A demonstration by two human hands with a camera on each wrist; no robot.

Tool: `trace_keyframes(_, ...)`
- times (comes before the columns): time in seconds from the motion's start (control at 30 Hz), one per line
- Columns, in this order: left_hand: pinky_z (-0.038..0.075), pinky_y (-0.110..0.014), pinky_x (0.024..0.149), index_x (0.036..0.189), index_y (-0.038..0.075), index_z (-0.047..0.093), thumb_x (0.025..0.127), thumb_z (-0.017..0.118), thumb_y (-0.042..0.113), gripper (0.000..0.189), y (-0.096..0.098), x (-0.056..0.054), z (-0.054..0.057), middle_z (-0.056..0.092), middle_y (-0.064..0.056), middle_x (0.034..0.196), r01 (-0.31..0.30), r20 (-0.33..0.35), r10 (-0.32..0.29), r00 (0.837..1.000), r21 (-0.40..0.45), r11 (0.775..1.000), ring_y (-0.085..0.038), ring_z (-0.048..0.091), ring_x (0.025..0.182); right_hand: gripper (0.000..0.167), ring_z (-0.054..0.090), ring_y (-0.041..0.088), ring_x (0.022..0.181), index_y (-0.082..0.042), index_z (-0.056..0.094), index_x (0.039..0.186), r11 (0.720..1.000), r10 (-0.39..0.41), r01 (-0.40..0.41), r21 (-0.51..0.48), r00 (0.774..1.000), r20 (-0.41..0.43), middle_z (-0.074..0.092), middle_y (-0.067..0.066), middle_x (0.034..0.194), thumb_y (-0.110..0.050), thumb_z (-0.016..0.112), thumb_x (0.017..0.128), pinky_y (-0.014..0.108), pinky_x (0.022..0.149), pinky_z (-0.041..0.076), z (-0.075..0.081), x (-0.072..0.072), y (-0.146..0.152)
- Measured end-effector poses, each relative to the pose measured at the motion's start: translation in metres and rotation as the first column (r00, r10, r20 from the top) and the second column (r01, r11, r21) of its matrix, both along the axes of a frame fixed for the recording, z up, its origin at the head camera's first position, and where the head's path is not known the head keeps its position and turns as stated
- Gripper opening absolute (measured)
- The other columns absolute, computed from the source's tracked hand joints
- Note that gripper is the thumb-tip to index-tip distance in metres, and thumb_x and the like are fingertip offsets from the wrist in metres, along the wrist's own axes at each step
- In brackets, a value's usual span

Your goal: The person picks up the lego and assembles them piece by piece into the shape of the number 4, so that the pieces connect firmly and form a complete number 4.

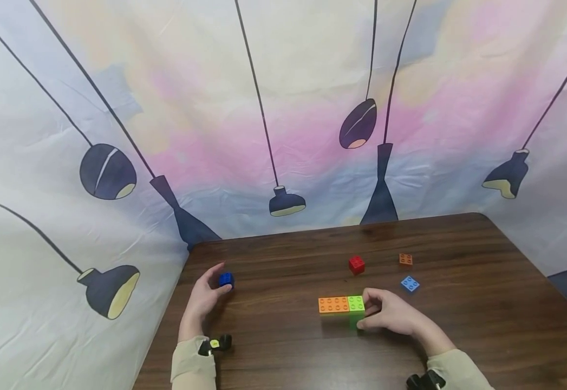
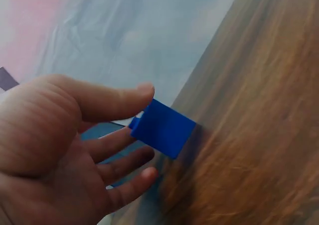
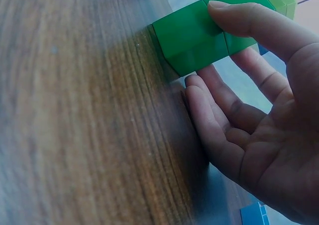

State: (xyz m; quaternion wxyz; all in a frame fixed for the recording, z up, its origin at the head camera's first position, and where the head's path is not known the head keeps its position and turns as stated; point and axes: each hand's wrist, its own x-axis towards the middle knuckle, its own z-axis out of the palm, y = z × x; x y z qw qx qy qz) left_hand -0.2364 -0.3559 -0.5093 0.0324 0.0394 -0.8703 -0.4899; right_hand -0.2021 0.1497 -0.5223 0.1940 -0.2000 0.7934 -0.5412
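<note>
On a dark wooden table (image 1: 273, 363), a small blue brick (image 1: 226, 280) is placed at the left, studs up. It is framed by the parted thumb and fingers of the left hand (image 1: 204, 298); its near side is touched by the thumb, but whether a pinch is made cannot be told.

Right of centre, a stack of green bricks (image 3: 192, 38) is pinched between thumb and fingers by the right hand (image 1: 388, 312), probably so that it is steadied from the sides. It is topped by a lime brick (image 1: 356, 303), whose studs are left uncovered. Level beside that, a long orange brick (image 1: 333, 305) is extended leftward; no support is seen beneath it, so steadying is likely needed.

Farther back, a red brick (image 1: 356, 265), a small brown-orange piece (image 1: 405, 259) and a light-blue piece (image 1: 410, 284) are set apart, touched by neither hand.
</note>
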Motion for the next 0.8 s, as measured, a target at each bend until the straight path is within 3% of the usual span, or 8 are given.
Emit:
trace_keyframes(0.2,0.022,-0.065,0.124,0.159,0.003,0.046,0.098,0.072,-0.002,0.066,0.0025,-0.0009,-0.0041,0.046,-0.031,0.159,-0.070,0.049,0.070,0.996,-0.005,0.998,-0.049,0.036,0.151,0.036,0.070,0.024,0.102,-0.009,0.062,0.103,1.000,-0.002,0.002,0.002,1.000,0.000,0.072,0.005,0.106,-0.015,0.092,0.084,0.040,0.089,0.057,-0.0003,-0.0001,-0.0001)
trace_keyframes(0.37,0.029,-0.066,0.121,0.157,0.003,0.049,0.100,0.069,-0.002,0.061,0.0038,0.0006,-0.0061,0.049,-0.032,0.154,-0.106,0.069,0.108,0.992,-0.029,0.994,-0.051,0.040,0.147,0.035,0.070,0.024,0.102,-0.010,0.062,0.102,1.000,0.003,-0.003,-0.001,1.000,-0.009,0.072,0.006,0.106,-0.016,0.091,0.083,0.039,0.088,0.057,-0.0019,-0.0006,0.0000)
trace_keyframes(0.8,0.037,-0.064,0.117,0.150,0.001,0.057,0.100,0.070,-0.002,0.052,0.0091,-0.0003,-0.0080,0.053,-0.033,0.149,-0.175,0.082,0.177,0.981,-0.029,0.984,-0.050,0.047,0.142,0.035,0.070,0.023,0.102,-0.010,0.062,0.102,1.000,0.001,-0.002,-0.006,1.000,-0.014,0.073,0.005,0.107,-0.016,0.091,0.084,0.039,0.088,0.057,-0.0021,-0.0004,-0.0003)
